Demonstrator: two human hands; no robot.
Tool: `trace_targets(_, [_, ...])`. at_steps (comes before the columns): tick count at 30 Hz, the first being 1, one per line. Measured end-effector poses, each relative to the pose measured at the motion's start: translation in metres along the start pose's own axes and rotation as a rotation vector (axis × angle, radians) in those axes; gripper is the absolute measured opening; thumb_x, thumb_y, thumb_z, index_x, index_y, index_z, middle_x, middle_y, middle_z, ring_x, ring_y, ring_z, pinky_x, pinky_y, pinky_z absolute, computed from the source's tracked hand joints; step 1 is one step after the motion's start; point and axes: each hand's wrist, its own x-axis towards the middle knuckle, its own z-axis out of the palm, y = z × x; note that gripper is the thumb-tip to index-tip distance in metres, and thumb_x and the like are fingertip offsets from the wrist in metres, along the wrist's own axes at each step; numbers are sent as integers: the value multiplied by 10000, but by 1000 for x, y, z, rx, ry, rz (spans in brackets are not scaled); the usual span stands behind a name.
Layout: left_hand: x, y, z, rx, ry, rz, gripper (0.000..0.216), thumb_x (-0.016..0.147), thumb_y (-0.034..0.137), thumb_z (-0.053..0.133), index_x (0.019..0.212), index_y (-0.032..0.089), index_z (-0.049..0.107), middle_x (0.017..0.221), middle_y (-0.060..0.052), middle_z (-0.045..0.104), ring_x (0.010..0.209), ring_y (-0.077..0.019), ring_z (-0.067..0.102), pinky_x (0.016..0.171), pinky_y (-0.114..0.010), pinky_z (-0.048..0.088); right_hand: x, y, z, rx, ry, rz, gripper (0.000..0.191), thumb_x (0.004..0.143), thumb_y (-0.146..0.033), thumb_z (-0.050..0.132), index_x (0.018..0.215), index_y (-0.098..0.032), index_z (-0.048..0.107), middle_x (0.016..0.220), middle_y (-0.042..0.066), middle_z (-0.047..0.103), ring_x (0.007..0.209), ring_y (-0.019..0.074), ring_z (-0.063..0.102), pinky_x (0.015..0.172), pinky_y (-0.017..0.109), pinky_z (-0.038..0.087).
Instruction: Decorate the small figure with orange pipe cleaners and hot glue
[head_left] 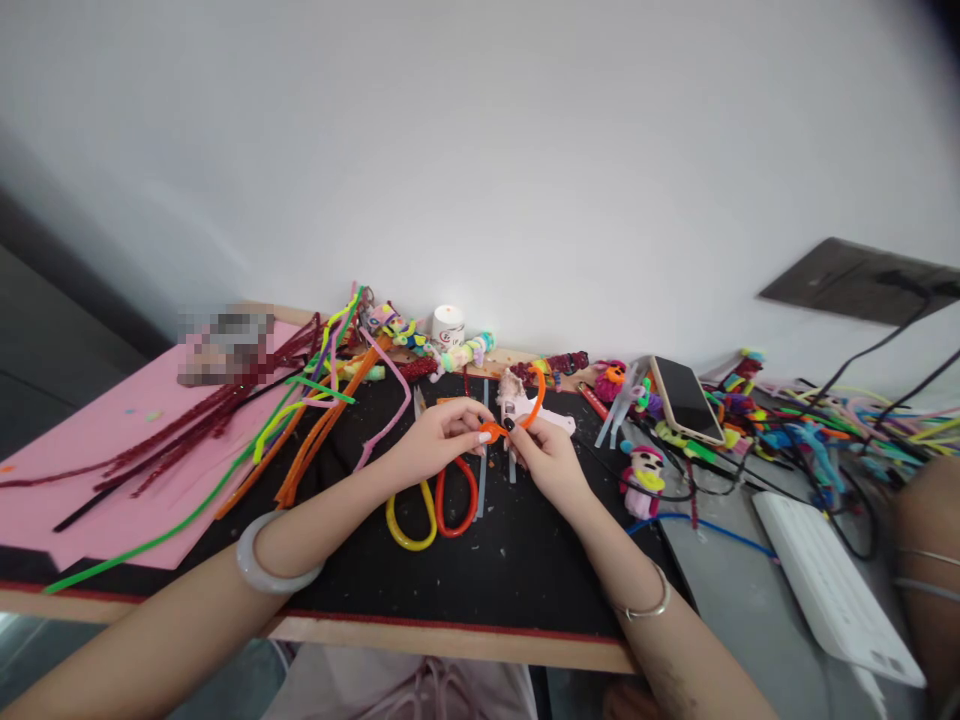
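both hands pinching an orange pipe cleaner

the left hand (439, 432) and right hand (544, 455) are meeting over the black table (517, 570), fingertips closing narrowly on the orange pipe cleaner (517, 420) between them. it is arching up and rightward, nearer the right hand. scissors (435, 505) are lying just below; a phone (686, 400) is resting farther right.

Was a craft worktable: loose pipe cleaners (315, 420), scissors (435, 500), small finished figures (645, 480) against a plain wall.

Fuzzy orange pipe cleaner (534, 395), matt black mat (517, 560)
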Motion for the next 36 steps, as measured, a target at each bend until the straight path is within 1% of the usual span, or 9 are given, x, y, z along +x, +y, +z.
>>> trace_targets(6, [-1, 3, 1, -4, 0, -12, 207, 736, 227, 629, 914, 144, 563, 747, 14, 576, 669, -106, 617, 682, -257, 522, -1, 1, 1, -30, -8, 5, 259, 835, -300, 458, 626, -167, 534, 483, -41, 452, 417, 85, 382, 416, 203, 296])
trace_targets(11, [-1, 4, 2, -21, 2, -17, 191, 734, 223, 628, 893, 139, 565, 738, 13, 581, 652, -106, 617, 666, -259, 524, -1, 0, 3, -4, -12, 6, 284, 837, -328, 461, 613, -167, 527, 477, -37, 450, 416, 85, 376, 409, 201, 293])
trace_targets(20, [-1, 1, 1, -38, -6, -20, 225, 711, 260, 665, 874, 139, 566, 730, 5, 592, 644, -120, 625, 644, -267, 527, -2, 1, 3, 69, -28, 40, 310, 847, -372, 458, 609, -178, 505, 458, -47, 417, 402, 83, 349, 396, 206, 268])
trace_targets(29, [-1, -1, -1, -62, -53, -12, 200, 731, 248, 658, 868, 134, 568, 740, -10, 622, 647, -123, 636, 644, -266, 524, -1, -4, 4, 232, 8, 76, 371, 835, -422, 478, 558, -174, 470, 449, -59, 378, 414, 74, 316, 427, 219, 238])
trace_targets(33, [-2, -2, -1, -60, -94, -17, 208, 732, 263, 657, 863, 132, 563, 738, -19, 632, 636, -127, 631, 640, -279, 526, -2, -5, 4, 289, 19, 96, 381, 819, -446, 496, 551, -177, 461, 445, -62, 370, 406, 72, 303, 425, 221, 224])
trace_targets(36, [-3, 0, 0, -28, -130, -21, 187, 739, 252, 647, 858, 135, 563, 723, -15, 633, 626, -121, 629, 637, -266, 520, -2, -5, 5, 298, 23, 101, 393, 813, -456, 501, 540, -177, 460, 434, -62, 354, 409, 74, 300, 423, 223, 224])
